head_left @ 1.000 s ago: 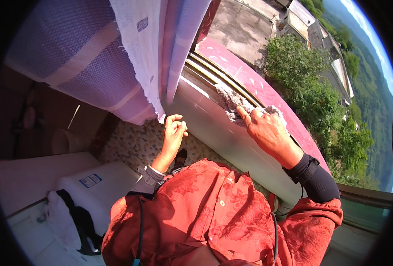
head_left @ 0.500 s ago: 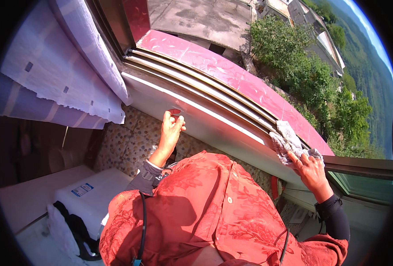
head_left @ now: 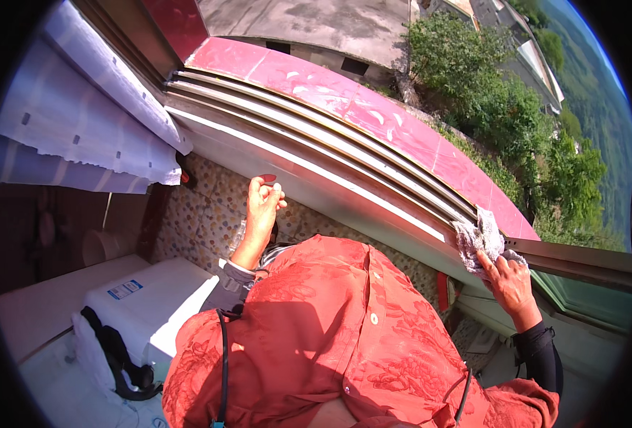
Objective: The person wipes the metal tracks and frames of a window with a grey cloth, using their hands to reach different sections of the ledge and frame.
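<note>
My right hand (head_left: 512, 289) presses a crumpled grey-white cloth (head_left: 481, 241) into the right end of the window track (head_left: 330, 153), beside the dark frame. Its fingers are bent over the cloth, which covers part of the rails. Closer to the middle, my left hand (head_left: 262, 210) hovers in front of the white wall below the sill, fingers curled in towards the thumb. A small red patch (head_left: 267, 177) shows just beyond its fingertips; whether it is a held thing or a reflection, I cannot tell.
Outside the track runs a pink tiled ledge (head_left: 316, 89), open to a drop with trees. A pale curtain (head_left: 80, 121) hangs at the left. Below it stand a white box (head_left: 152, 299) and a black strap-like item (head_left: 116, 353). Green glass (head_left: 579, 292) lies right.
The whole view has shifted a little. My right hand and the cloth have moved rightwards along the track, closer to the frame. My left hand keeps its curled shape.
</note>
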Tool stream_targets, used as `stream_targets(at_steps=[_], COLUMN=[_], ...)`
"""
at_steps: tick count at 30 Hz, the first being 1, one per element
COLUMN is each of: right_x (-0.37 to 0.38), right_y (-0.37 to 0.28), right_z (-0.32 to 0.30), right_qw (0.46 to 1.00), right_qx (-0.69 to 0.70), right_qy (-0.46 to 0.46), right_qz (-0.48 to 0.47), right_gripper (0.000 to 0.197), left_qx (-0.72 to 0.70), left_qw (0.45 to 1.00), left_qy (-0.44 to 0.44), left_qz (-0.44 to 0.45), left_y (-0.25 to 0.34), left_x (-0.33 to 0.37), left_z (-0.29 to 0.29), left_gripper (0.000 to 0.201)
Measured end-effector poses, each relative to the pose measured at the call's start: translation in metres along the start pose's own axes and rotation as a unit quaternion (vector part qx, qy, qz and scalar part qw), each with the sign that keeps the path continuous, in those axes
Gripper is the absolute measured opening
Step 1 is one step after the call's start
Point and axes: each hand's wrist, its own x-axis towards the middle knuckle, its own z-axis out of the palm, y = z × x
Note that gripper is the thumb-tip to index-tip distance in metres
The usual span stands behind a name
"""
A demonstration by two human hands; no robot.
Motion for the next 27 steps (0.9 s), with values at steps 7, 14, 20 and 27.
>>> stream_targets(at_steps=[7, 14, 20, 27], right_x=[0.007, 0.051, 0.119, 0.272], right_y=[0.0, -0.024, -0.05, -0.08], right_z=[0.001, -0.017, -0.052, -0.135], right_qw=[0.998, 0.999, 0.996, 0.951], right_qx=[-0.024, -0.01, 0.059, 0.267], right_qy=[0.059, 0.038, 0.058, 0.07], right_qz=[-0.018, -0.013, -0.044, -0.139], right_gripper=[0.055, 0.059, 0.057, 0.054], left_qx=[0.005, 0.019, 0.003, -0.001], left_qw=[1.0, 0.998, 0.999, 0.999], left_qy=[-0.016, -0.05, -0.048, 0.014], left_qz=[0.008, 0.019, 0.009, 0.035], left_y=[0.009, 0.025, 0.028, 0.038], left_x=[-0.001, 0.011, 0.012, 0.005], left_z=[-0.003, -0.005, -0.036, -0.098], left_gripper=[0.026, 0.026, 0.026, 0.028])
